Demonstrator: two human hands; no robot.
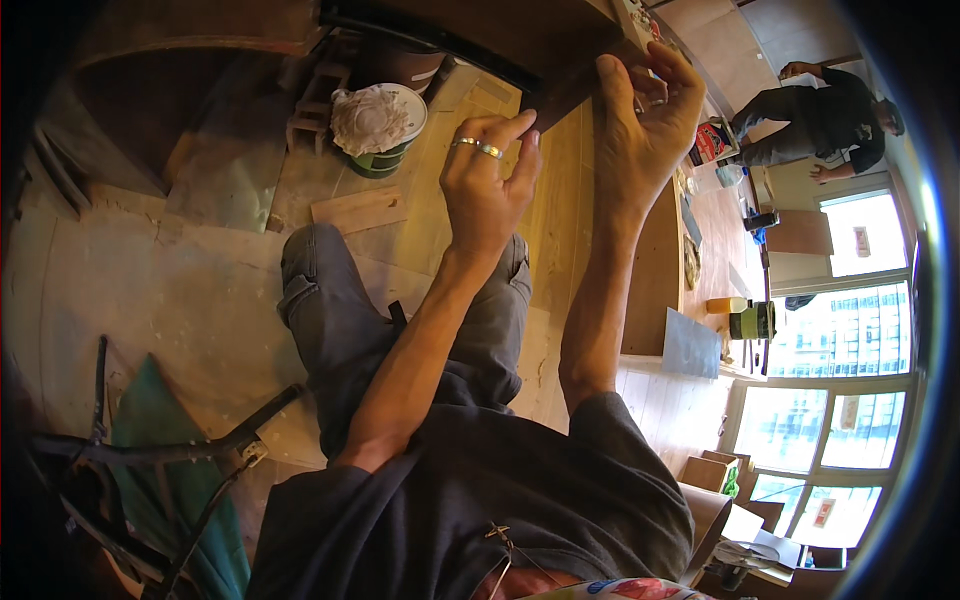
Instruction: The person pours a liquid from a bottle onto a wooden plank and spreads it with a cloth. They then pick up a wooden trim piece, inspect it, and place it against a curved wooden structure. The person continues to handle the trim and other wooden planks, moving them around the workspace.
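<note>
My left hand (488,180), with rings on its fingers, is raised in front of me. Its thumb and forefinger pinch the near end of a thin dark brown strip (568,102). The strip runs up and right toward the underside of a dark wooden panel (560,35), and shadow blurs where one meets the other. Higher and to the right is my right hand (645,130), palm turned inward. The thumb stands apart from the bent fingers, with its tip beside the strip and panel edge. Nothing shows in its grasp.
A lidded bucket (385,160) with a crumpled pale cloth (368,120) stands ahead-left, near a loose board (358,210). Right runs a long wooden counter (655,290) with containers. Another person (810,125) is beyond it. A folding chair frame (160,453) lies lower left.
</note>
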